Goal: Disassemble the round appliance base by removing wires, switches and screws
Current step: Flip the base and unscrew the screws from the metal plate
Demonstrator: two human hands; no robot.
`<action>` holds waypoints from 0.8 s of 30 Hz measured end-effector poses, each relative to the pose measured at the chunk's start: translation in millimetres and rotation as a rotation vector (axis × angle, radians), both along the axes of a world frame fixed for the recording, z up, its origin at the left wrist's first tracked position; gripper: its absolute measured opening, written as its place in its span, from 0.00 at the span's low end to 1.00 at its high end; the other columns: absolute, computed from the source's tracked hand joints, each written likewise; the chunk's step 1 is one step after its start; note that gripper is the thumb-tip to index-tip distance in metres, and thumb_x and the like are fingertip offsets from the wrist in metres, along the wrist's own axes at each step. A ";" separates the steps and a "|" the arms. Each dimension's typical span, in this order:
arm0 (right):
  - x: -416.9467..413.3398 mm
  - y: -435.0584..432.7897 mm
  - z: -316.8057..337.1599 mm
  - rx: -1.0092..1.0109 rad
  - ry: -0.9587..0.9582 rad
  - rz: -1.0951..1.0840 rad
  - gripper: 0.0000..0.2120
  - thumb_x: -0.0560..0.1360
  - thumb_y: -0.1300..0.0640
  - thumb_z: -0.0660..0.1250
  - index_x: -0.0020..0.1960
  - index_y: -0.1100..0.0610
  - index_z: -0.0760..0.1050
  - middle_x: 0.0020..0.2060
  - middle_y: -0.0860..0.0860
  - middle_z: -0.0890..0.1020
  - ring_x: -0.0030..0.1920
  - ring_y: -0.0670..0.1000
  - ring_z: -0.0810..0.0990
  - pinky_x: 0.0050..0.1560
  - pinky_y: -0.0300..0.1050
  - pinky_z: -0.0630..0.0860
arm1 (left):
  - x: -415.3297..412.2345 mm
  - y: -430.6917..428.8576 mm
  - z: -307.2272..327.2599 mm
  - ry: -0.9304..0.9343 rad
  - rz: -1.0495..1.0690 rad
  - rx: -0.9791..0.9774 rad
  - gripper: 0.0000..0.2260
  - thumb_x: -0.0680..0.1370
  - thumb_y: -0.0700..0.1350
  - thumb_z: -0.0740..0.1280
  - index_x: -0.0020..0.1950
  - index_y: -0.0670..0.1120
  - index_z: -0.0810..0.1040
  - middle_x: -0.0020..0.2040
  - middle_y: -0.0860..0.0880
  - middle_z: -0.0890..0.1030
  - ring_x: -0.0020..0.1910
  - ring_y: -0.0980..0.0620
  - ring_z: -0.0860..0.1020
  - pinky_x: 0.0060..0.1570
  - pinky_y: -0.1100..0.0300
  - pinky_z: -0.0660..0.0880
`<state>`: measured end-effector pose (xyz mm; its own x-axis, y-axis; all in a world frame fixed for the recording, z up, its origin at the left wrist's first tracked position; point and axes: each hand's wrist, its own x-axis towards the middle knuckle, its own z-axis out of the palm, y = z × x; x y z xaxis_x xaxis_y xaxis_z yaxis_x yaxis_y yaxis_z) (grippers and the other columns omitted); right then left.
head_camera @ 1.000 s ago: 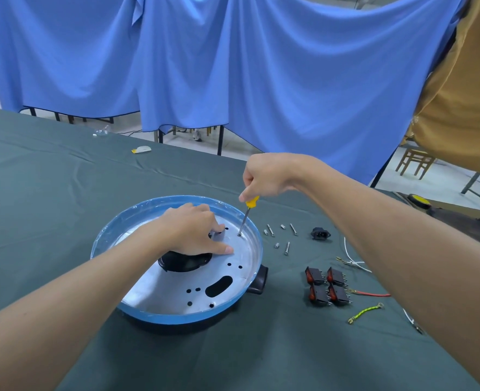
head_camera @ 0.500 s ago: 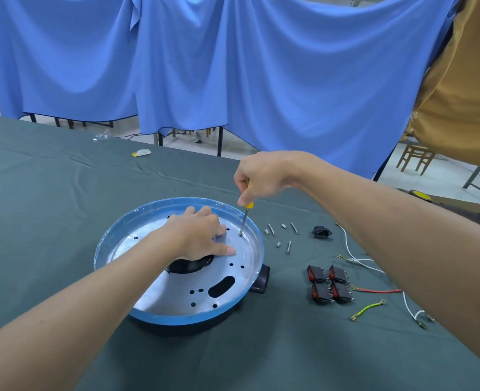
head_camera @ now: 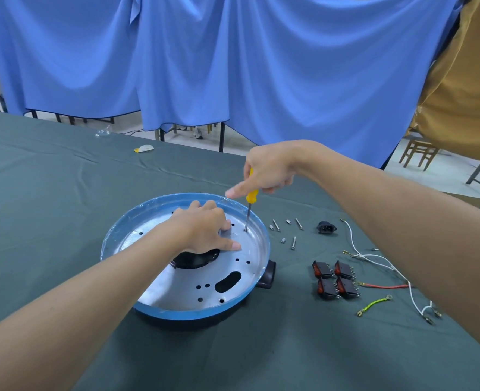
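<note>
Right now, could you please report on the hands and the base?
Right hand grips screwdriver, tip down on base. Left hand rests on base. Loose screws lie aside, not obstructing.

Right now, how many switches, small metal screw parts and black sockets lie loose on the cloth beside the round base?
Switches: 4
Screws and sleeves: 6
Black socket: 1
Total: 11
</note>
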<state>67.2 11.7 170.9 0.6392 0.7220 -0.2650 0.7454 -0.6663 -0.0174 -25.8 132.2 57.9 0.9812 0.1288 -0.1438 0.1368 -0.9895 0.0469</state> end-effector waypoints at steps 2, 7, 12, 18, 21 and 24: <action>-0.3 2.9 3.3 -0.068 -0.063 -0.060 0.29 0.76 0.33 0.59 0.38 0.58 0.79 0.21 0.48 0.72 0.24 0.53 0.68 0.31 0.41 0.70 | -1.2 0.3 0.7 0.001 0.000 -0.007 0.23 0.76 0.69 0.60 0.56 0.52 0.77 0.56 0.49 0.67 0.58 0.44 0.65 0.49 0.49 0.64; -0.1 1.9 4.9 -0.082 -0.120 0.028 0.13 0.76 0.49 0.67 0.39 0.57 0.77 0.30 0.51 0.75 0.27 0.52 0.69 0.30 0.40 0.68 | -1.4 -0.4 2.7 0.012 0.010 -0.011 0.19 0.76 0.69 0.61 0.47 0.53 0.74 0.55 0.49 0.67 0.58 0.43 0.65 0.49 0.49 0.64; 2.4 -1.4 5.4 -0.021 -0.019 0.082 0.05 0.74 0.56 0.72 0.43 0.52 0.77 0.37 0.52 0.78 0.31 0.50 0.72 0.27 0.38 0.68 | -1.5 0.1 3.9 0.005 0.012 -0.027 0.21 0.75 0.68 0.62 0.49 0.51 0.77 0.55 0.49 0.68 0.59 0.44 0.65 0.49 0.49 0.63; 1.9 -3.1 -4.1 -0.068 -0.146 -0.024 0.25 0.77 0.39 0.62 0.33 0.57 0.76 0.22 0.49 0.74 0.22 0.51 0.69 0.29 0.41 0.68 | -1.1 -0.7 4.7 0.003 0.011 -0.022 0.23 0.75 0.69 0.62 0.55 0.51 0.79 0.55 0.49 0.68 0.59 0.44 0.65 0.49 0.50 0.63; -0.9 -3.7 -7.1 -0.039 -0.167 0.013 0.19 0.77 0.47 0.64 0.31 0.55 0.77 0.26 0.49 0.73 0.27 0.53 0.68 0.29 0.41 0.66 | -0.5 0.4 5.2 -0.015 0.016 -0.024 0.24 0.75 0.69 0.63 0.53 0.50 0.79 0.54 0.49 0.68 0.58 0.43 0.66 0.47 0.51 0.63; -7.1 -5.0 -8.4 -0.026 -0.201 0.082 0.18 0.76 0.48 0.67 0.32 0.57 0.75 0.26 0.50 0.72 0.32 0.53 0.68 0.30 0.43 0.64 | 0.8 1.3 4.4 -0.021 0.014 -0.022 0.24 0.74 0.69 0.63 0.51 0.49 0.79 0.53 0.49 0.68 0.57 0.44 0.66 0.46 0.52 0.63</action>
<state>60.1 6.6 162.5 0.6203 0.7685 -0.1569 0.7840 -0.6015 0.1533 -25.0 133.5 62.3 0.9822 0.1394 -0.1257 0.1492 -0.9862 0.0716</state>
